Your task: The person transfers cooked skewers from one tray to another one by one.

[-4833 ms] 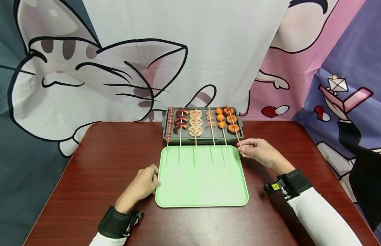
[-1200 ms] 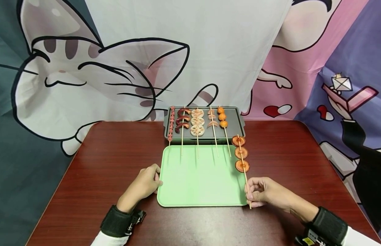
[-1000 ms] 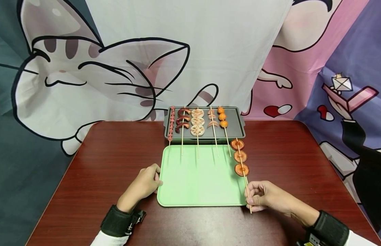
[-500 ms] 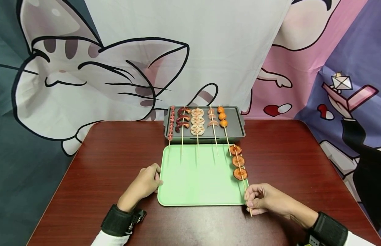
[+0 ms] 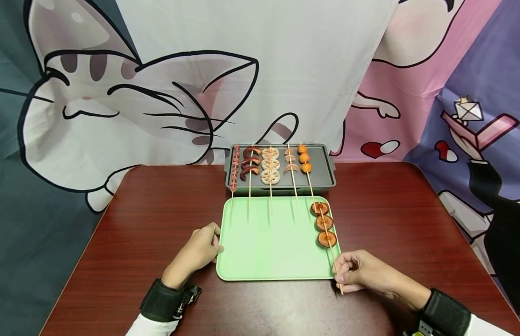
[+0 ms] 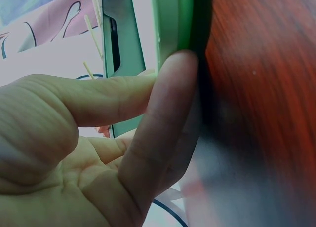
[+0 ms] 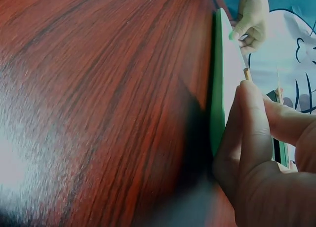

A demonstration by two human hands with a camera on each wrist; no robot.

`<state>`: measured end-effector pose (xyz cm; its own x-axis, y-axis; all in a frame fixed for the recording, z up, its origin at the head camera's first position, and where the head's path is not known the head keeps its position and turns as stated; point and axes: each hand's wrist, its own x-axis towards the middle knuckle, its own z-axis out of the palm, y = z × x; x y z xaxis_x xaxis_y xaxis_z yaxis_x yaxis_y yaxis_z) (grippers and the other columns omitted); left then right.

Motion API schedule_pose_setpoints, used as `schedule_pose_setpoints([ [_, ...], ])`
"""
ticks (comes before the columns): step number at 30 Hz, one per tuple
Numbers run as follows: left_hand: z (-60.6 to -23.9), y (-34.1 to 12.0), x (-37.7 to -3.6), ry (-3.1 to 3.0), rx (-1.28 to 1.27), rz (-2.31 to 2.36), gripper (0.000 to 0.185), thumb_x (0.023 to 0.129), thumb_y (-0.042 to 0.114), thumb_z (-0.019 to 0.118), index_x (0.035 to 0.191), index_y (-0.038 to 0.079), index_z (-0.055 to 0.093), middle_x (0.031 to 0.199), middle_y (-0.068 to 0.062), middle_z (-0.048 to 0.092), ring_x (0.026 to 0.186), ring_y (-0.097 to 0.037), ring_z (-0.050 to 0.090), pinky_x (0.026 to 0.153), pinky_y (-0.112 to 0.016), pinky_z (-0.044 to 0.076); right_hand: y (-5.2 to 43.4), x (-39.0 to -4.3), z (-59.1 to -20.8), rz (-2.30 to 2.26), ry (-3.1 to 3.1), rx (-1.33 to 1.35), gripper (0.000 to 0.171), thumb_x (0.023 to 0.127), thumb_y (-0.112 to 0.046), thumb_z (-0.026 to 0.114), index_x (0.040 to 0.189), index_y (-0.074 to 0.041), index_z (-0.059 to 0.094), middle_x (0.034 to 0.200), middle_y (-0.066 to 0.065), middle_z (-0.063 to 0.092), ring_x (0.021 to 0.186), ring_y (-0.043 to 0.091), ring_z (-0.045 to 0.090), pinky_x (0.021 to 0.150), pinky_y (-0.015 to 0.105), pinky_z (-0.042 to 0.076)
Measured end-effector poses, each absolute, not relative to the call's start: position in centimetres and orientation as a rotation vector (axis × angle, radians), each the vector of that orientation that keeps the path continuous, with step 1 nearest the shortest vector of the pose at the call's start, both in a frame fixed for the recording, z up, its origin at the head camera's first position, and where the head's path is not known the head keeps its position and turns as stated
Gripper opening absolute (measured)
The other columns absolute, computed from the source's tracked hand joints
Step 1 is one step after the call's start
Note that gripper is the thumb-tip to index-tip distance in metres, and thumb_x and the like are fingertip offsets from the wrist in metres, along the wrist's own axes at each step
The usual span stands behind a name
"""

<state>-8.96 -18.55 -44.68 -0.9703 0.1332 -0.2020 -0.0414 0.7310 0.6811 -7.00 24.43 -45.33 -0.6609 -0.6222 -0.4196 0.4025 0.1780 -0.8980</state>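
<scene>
— Pinched between thumb and fingertips, the near end of the skewer sat in the right hand at five o'clock of the green tray; its three round brown slices lay along the tray's right edge.

— And the other hand, from the head camera?

— The left hand rested at nine o'clock of the tray, fingers curled against its rim. At twelve o'clock stood the grey grill pan with five more skewers, their sticks reaching over the tray.

— The left wrist camera?

— A fingertip pressed on the tray's green edge, above the red-brown table.

— The right wrist camera?

— Fingers closed on the stick's tip beside the tray's rim; the left hand showed at twelve o'clock.
</scene>
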Motion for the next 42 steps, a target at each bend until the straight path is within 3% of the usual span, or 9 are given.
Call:
schedule_pose_setpoints([
  [3,-44.7,-18.5,-9.0,2.702,0.076,1.067,0.025,0.088,-0.006,0.075,0.108,-0.003,0.059,0.075,-0.005,0.055,0.053,-0.014,0.06,0.058,-0.026,0.05,24.4,-6.9,-45.4,-1.589,1.683,-0.181,0.022,0.092,0.003,0.072,0.103,0.017,0.058,0.087,0.005,0.07,0.082,0.013,0.072,0.075,0.028,0.063],
  [6,-44.8,-18.6,-9.0,2.705,0.078,1.067,0.026,0.087,-0.006,0.075,0.108,-0.004,0.059,0.074,-0.004,0.056,0.052,-0.014,0.06,0.058,-0.026,0.05,24.3,-6.8,-45.5,-1.562,1.73,-0.172,0.025,0.091,0.002,0.073,0.103,0.017,0.057,0.085,0.006,0.071,0.079,0.014,0.072,0.073,0.028,0.063],
  [14,-45.0,-18.6,-9.0,2.69,0.059,1.082,0.026,0.088,-0.005,0.075,0.109,-0.004,0.059,0.074,-0.005,0.056,0.052,-0.015,0.061,0.057,-0.028,0.051,24.3,-6.9,-45.4,-1.48,1.861,-0.222,0.021,0.09,0.001,0.075,0.092,0.001,0.054,0.077,0.006,0.069,0.072,0.015,0.073,0.066,0.029,0.063],
  [24,-45.0,-18.6,-9.0,2.682,0.06,1.092,0.028,0.088,-0.005,0.074,0.111,-0.004,0.059,0.074,-0.005,0.056,0.052,-0.017,0.062,0.058,-0.028,0.052,24.5,-7.0,-45.6,-1.382,1.962,-0.263,0.026,0.088,0.001,0.076,0.084,-0.001,0.051,0.079,0.01,0.069,0.07,0.018,0.074,0.064,0.034,0.064],
  [35,-45.0,-18.6,-9.1,2.68,0.064,1.082,0.026,0.089,-0.005,0.074,0.11,-0.003,0.059,0.075,-0.005,0.056,0.053,-0.016,0.061,0.058,-0.029,0.051,24.9,-8.3,-44.3,-1.303,2.07,-0.292,0.025,0.09,-0.009,0.079,0.09,0.001,0.056,0.078,0.01,0.068,0.068,0.025,0.073,0.061,0.037,0.064],
  [42,-44.9,-18.7,-9.1,2.674,0.065,1.067,0.026,0.09,-0.004,0.074,0.111,-0.003,0.058,0.076,-0.006,0.056,0.054,-0.016,0.06,0.058,-0.029,0.05,24.9,-10.5,-43.1,-1.33,2.168,-0.406,0.02,0.092,-0.007,0.075,0.099,0.007,0.062,0.083,0.012,0.069,0.07,0.015,0.069,0.063,0.033,0.062],
])
